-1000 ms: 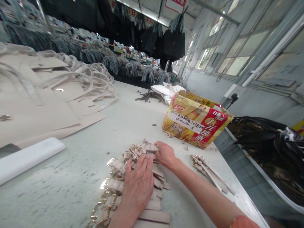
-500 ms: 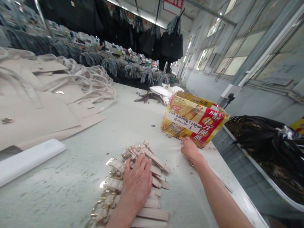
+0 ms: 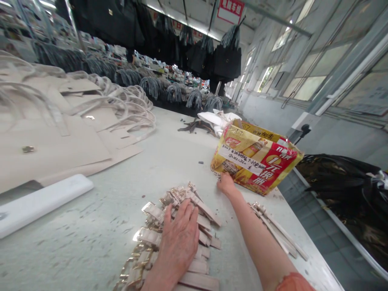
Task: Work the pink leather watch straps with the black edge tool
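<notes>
My left hand (image 3: 179, 234) lies with fingers spread on a pile of beige straps (image 3: 198, 279) with gold-coloured metal buckles (image 3: 148, 208). Stretched forward, my right hand (image 3: 226, 184) is at the lower left corner of a yellow and red cardboard box (image 3: 248, 158). Its fingers are curled together at the tabletop, by some small metal pieces (image 3: 216, 174) partly hidden by the hand. I cannot make out what, if anything, is between the fingertips. Handwriting on a white label marks the box front.
Beige bag panels with handles (image 3: 69, 133) are heaped at the left, beside a long white block (image 3: 45, 202). A few more straps (image 3: 275, 230) lie by the table's right edge. Beyond it stands a bin of black material (image 3: 342, 182). Black bags (image 3: 227, 60) hang behind.
My right hand has shifted left along the foot of the box to the small metal pieces. More of the straps at the right now shows. My left hand stays on the pile.
</notes>
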{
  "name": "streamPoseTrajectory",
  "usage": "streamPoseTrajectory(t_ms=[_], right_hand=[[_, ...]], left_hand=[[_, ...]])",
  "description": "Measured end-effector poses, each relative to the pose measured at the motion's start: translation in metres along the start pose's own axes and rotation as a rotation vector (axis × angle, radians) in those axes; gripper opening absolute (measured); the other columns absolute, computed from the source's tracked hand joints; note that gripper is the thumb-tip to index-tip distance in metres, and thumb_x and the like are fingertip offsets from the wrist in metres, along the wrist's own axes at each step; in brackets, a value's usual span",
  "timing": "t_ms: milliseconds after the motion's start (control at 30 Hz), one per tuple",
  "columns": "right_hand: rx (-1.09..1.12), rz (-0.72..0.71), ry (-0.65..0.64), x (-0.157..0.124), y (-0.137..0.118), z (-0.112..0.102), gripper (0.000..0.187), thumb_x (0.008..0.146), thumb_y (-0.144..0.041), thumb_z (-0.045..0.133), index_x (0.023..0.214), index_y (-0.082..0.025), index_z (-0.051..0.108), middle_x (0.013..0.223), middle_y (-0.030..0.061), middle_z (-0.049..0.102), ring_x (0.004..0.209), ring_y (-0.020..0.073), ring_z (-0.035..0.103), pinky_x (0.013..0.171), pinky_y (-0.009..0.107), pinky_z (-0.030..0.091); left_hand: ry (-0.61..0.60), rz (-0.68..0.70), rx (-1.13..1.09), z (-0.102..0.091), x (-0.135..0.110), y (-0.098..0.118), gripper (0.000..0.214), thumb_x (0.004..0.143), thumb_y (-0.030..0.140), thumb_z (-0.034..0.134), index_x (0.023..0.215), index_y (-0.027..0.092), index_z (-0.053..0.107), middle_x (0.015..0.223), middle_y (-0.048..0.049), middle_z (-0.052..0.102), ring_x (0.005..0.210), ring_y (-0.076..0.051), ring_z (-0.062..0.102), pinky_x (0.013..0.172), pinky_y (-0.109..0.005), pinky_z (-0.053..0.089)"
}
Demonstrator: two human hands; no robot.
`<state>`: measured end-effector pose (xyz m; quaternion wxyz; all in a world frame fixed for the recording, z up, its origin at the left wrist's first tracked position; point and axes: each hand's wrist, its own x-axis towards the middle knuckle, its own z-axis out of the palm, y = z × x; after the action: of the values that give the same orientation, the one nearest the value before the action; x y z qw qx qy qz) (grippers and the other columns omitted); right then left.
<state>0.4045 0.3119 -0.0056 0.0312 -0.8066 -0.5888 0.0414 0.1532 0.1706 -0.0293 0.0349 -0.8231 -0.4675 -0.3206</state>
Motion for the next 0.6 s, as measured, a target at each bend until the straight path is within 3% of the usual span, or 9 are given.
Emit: streamPoseTrajectory(t_ms=[133, 267, 467, 600], right_hand=[[0.076, -0.050, 0.053, 0.016, -0.030, 0.003, 0.028, 0.109, -0.027, 0.073, 0.135, -0.015, 0.073, 0.135, 0.0137, 0.076, 0.120, 0.0258, 0.075, 0.106, 0.043, 0.062], [0.139, -0.054, 0.082, 0.037, -0.059, 0.009, 0.018, 0.107, -0.018, 0.070, 0.121, -0.013, 0.080, 0.125, 0.0177, 0.081, 0.119, 0.0258, 0.077, 0.102, 0.032, 0.059], [0.247, -0.053, 0.108, 0.082, -0.101, 0.011, 0.031, 0.110, -0.040, 0.075, 0.131, -0.017, 0.073, 0.130, 0.0090, 0.076, 0.112, 0.0249, 0.076, 0.098, 0.046, 0.067], [0.291, -0.086, 0.142, 0.096, -0.108, 0.006, 0.037, 0.110, -0.037, 0.075, 0.141, -0.018, 0.069, 0.140, 0.0114, 0.072, 0.117, 0.0269, 0.075, 0.100, 0.048, 0.067]], left_hand=[[-0.027, 0.006, 0.004, -0.004, 0.000, 0.000, 0.035, 0.102, 0.023, 0.063, 0.133, 0.021, 0.080, 0.139, -0.0118, 0.083, 0.146, -0.030, 0.065, 0.133, -0.059, 0.032], [-0.036, -0.001, 0.017, -0.005, 0.001, 0.001, 0.034, 0.101, 0.023, 0.064, 0.131, 0.021, 0.082, 0.138, -0.0110, 0.084, 0.142, -0.030, 0.067, 0.131, -0.058, 0.033], [-0.009, 0.014, 0.042, -0.004, 0.001, 0.003, 0.032, 0.099, 0.022, 0.064, 0.125, 0.020, 0.083, 0.133, -0.0096, 0.086, 0.137, -0.028, 0.069, 0.129, -0.054, 0.030], [0.032, 0.010, 0.060, 0.006, -0.003, 0.004, 0.034, 0.097, 0.023, 0.064, 0.125, 0.019, 0.083, 0.128, -0.0117, 0.087, 0.137, -0.029, 0.068, 0.130, -0.057, 0.026]])
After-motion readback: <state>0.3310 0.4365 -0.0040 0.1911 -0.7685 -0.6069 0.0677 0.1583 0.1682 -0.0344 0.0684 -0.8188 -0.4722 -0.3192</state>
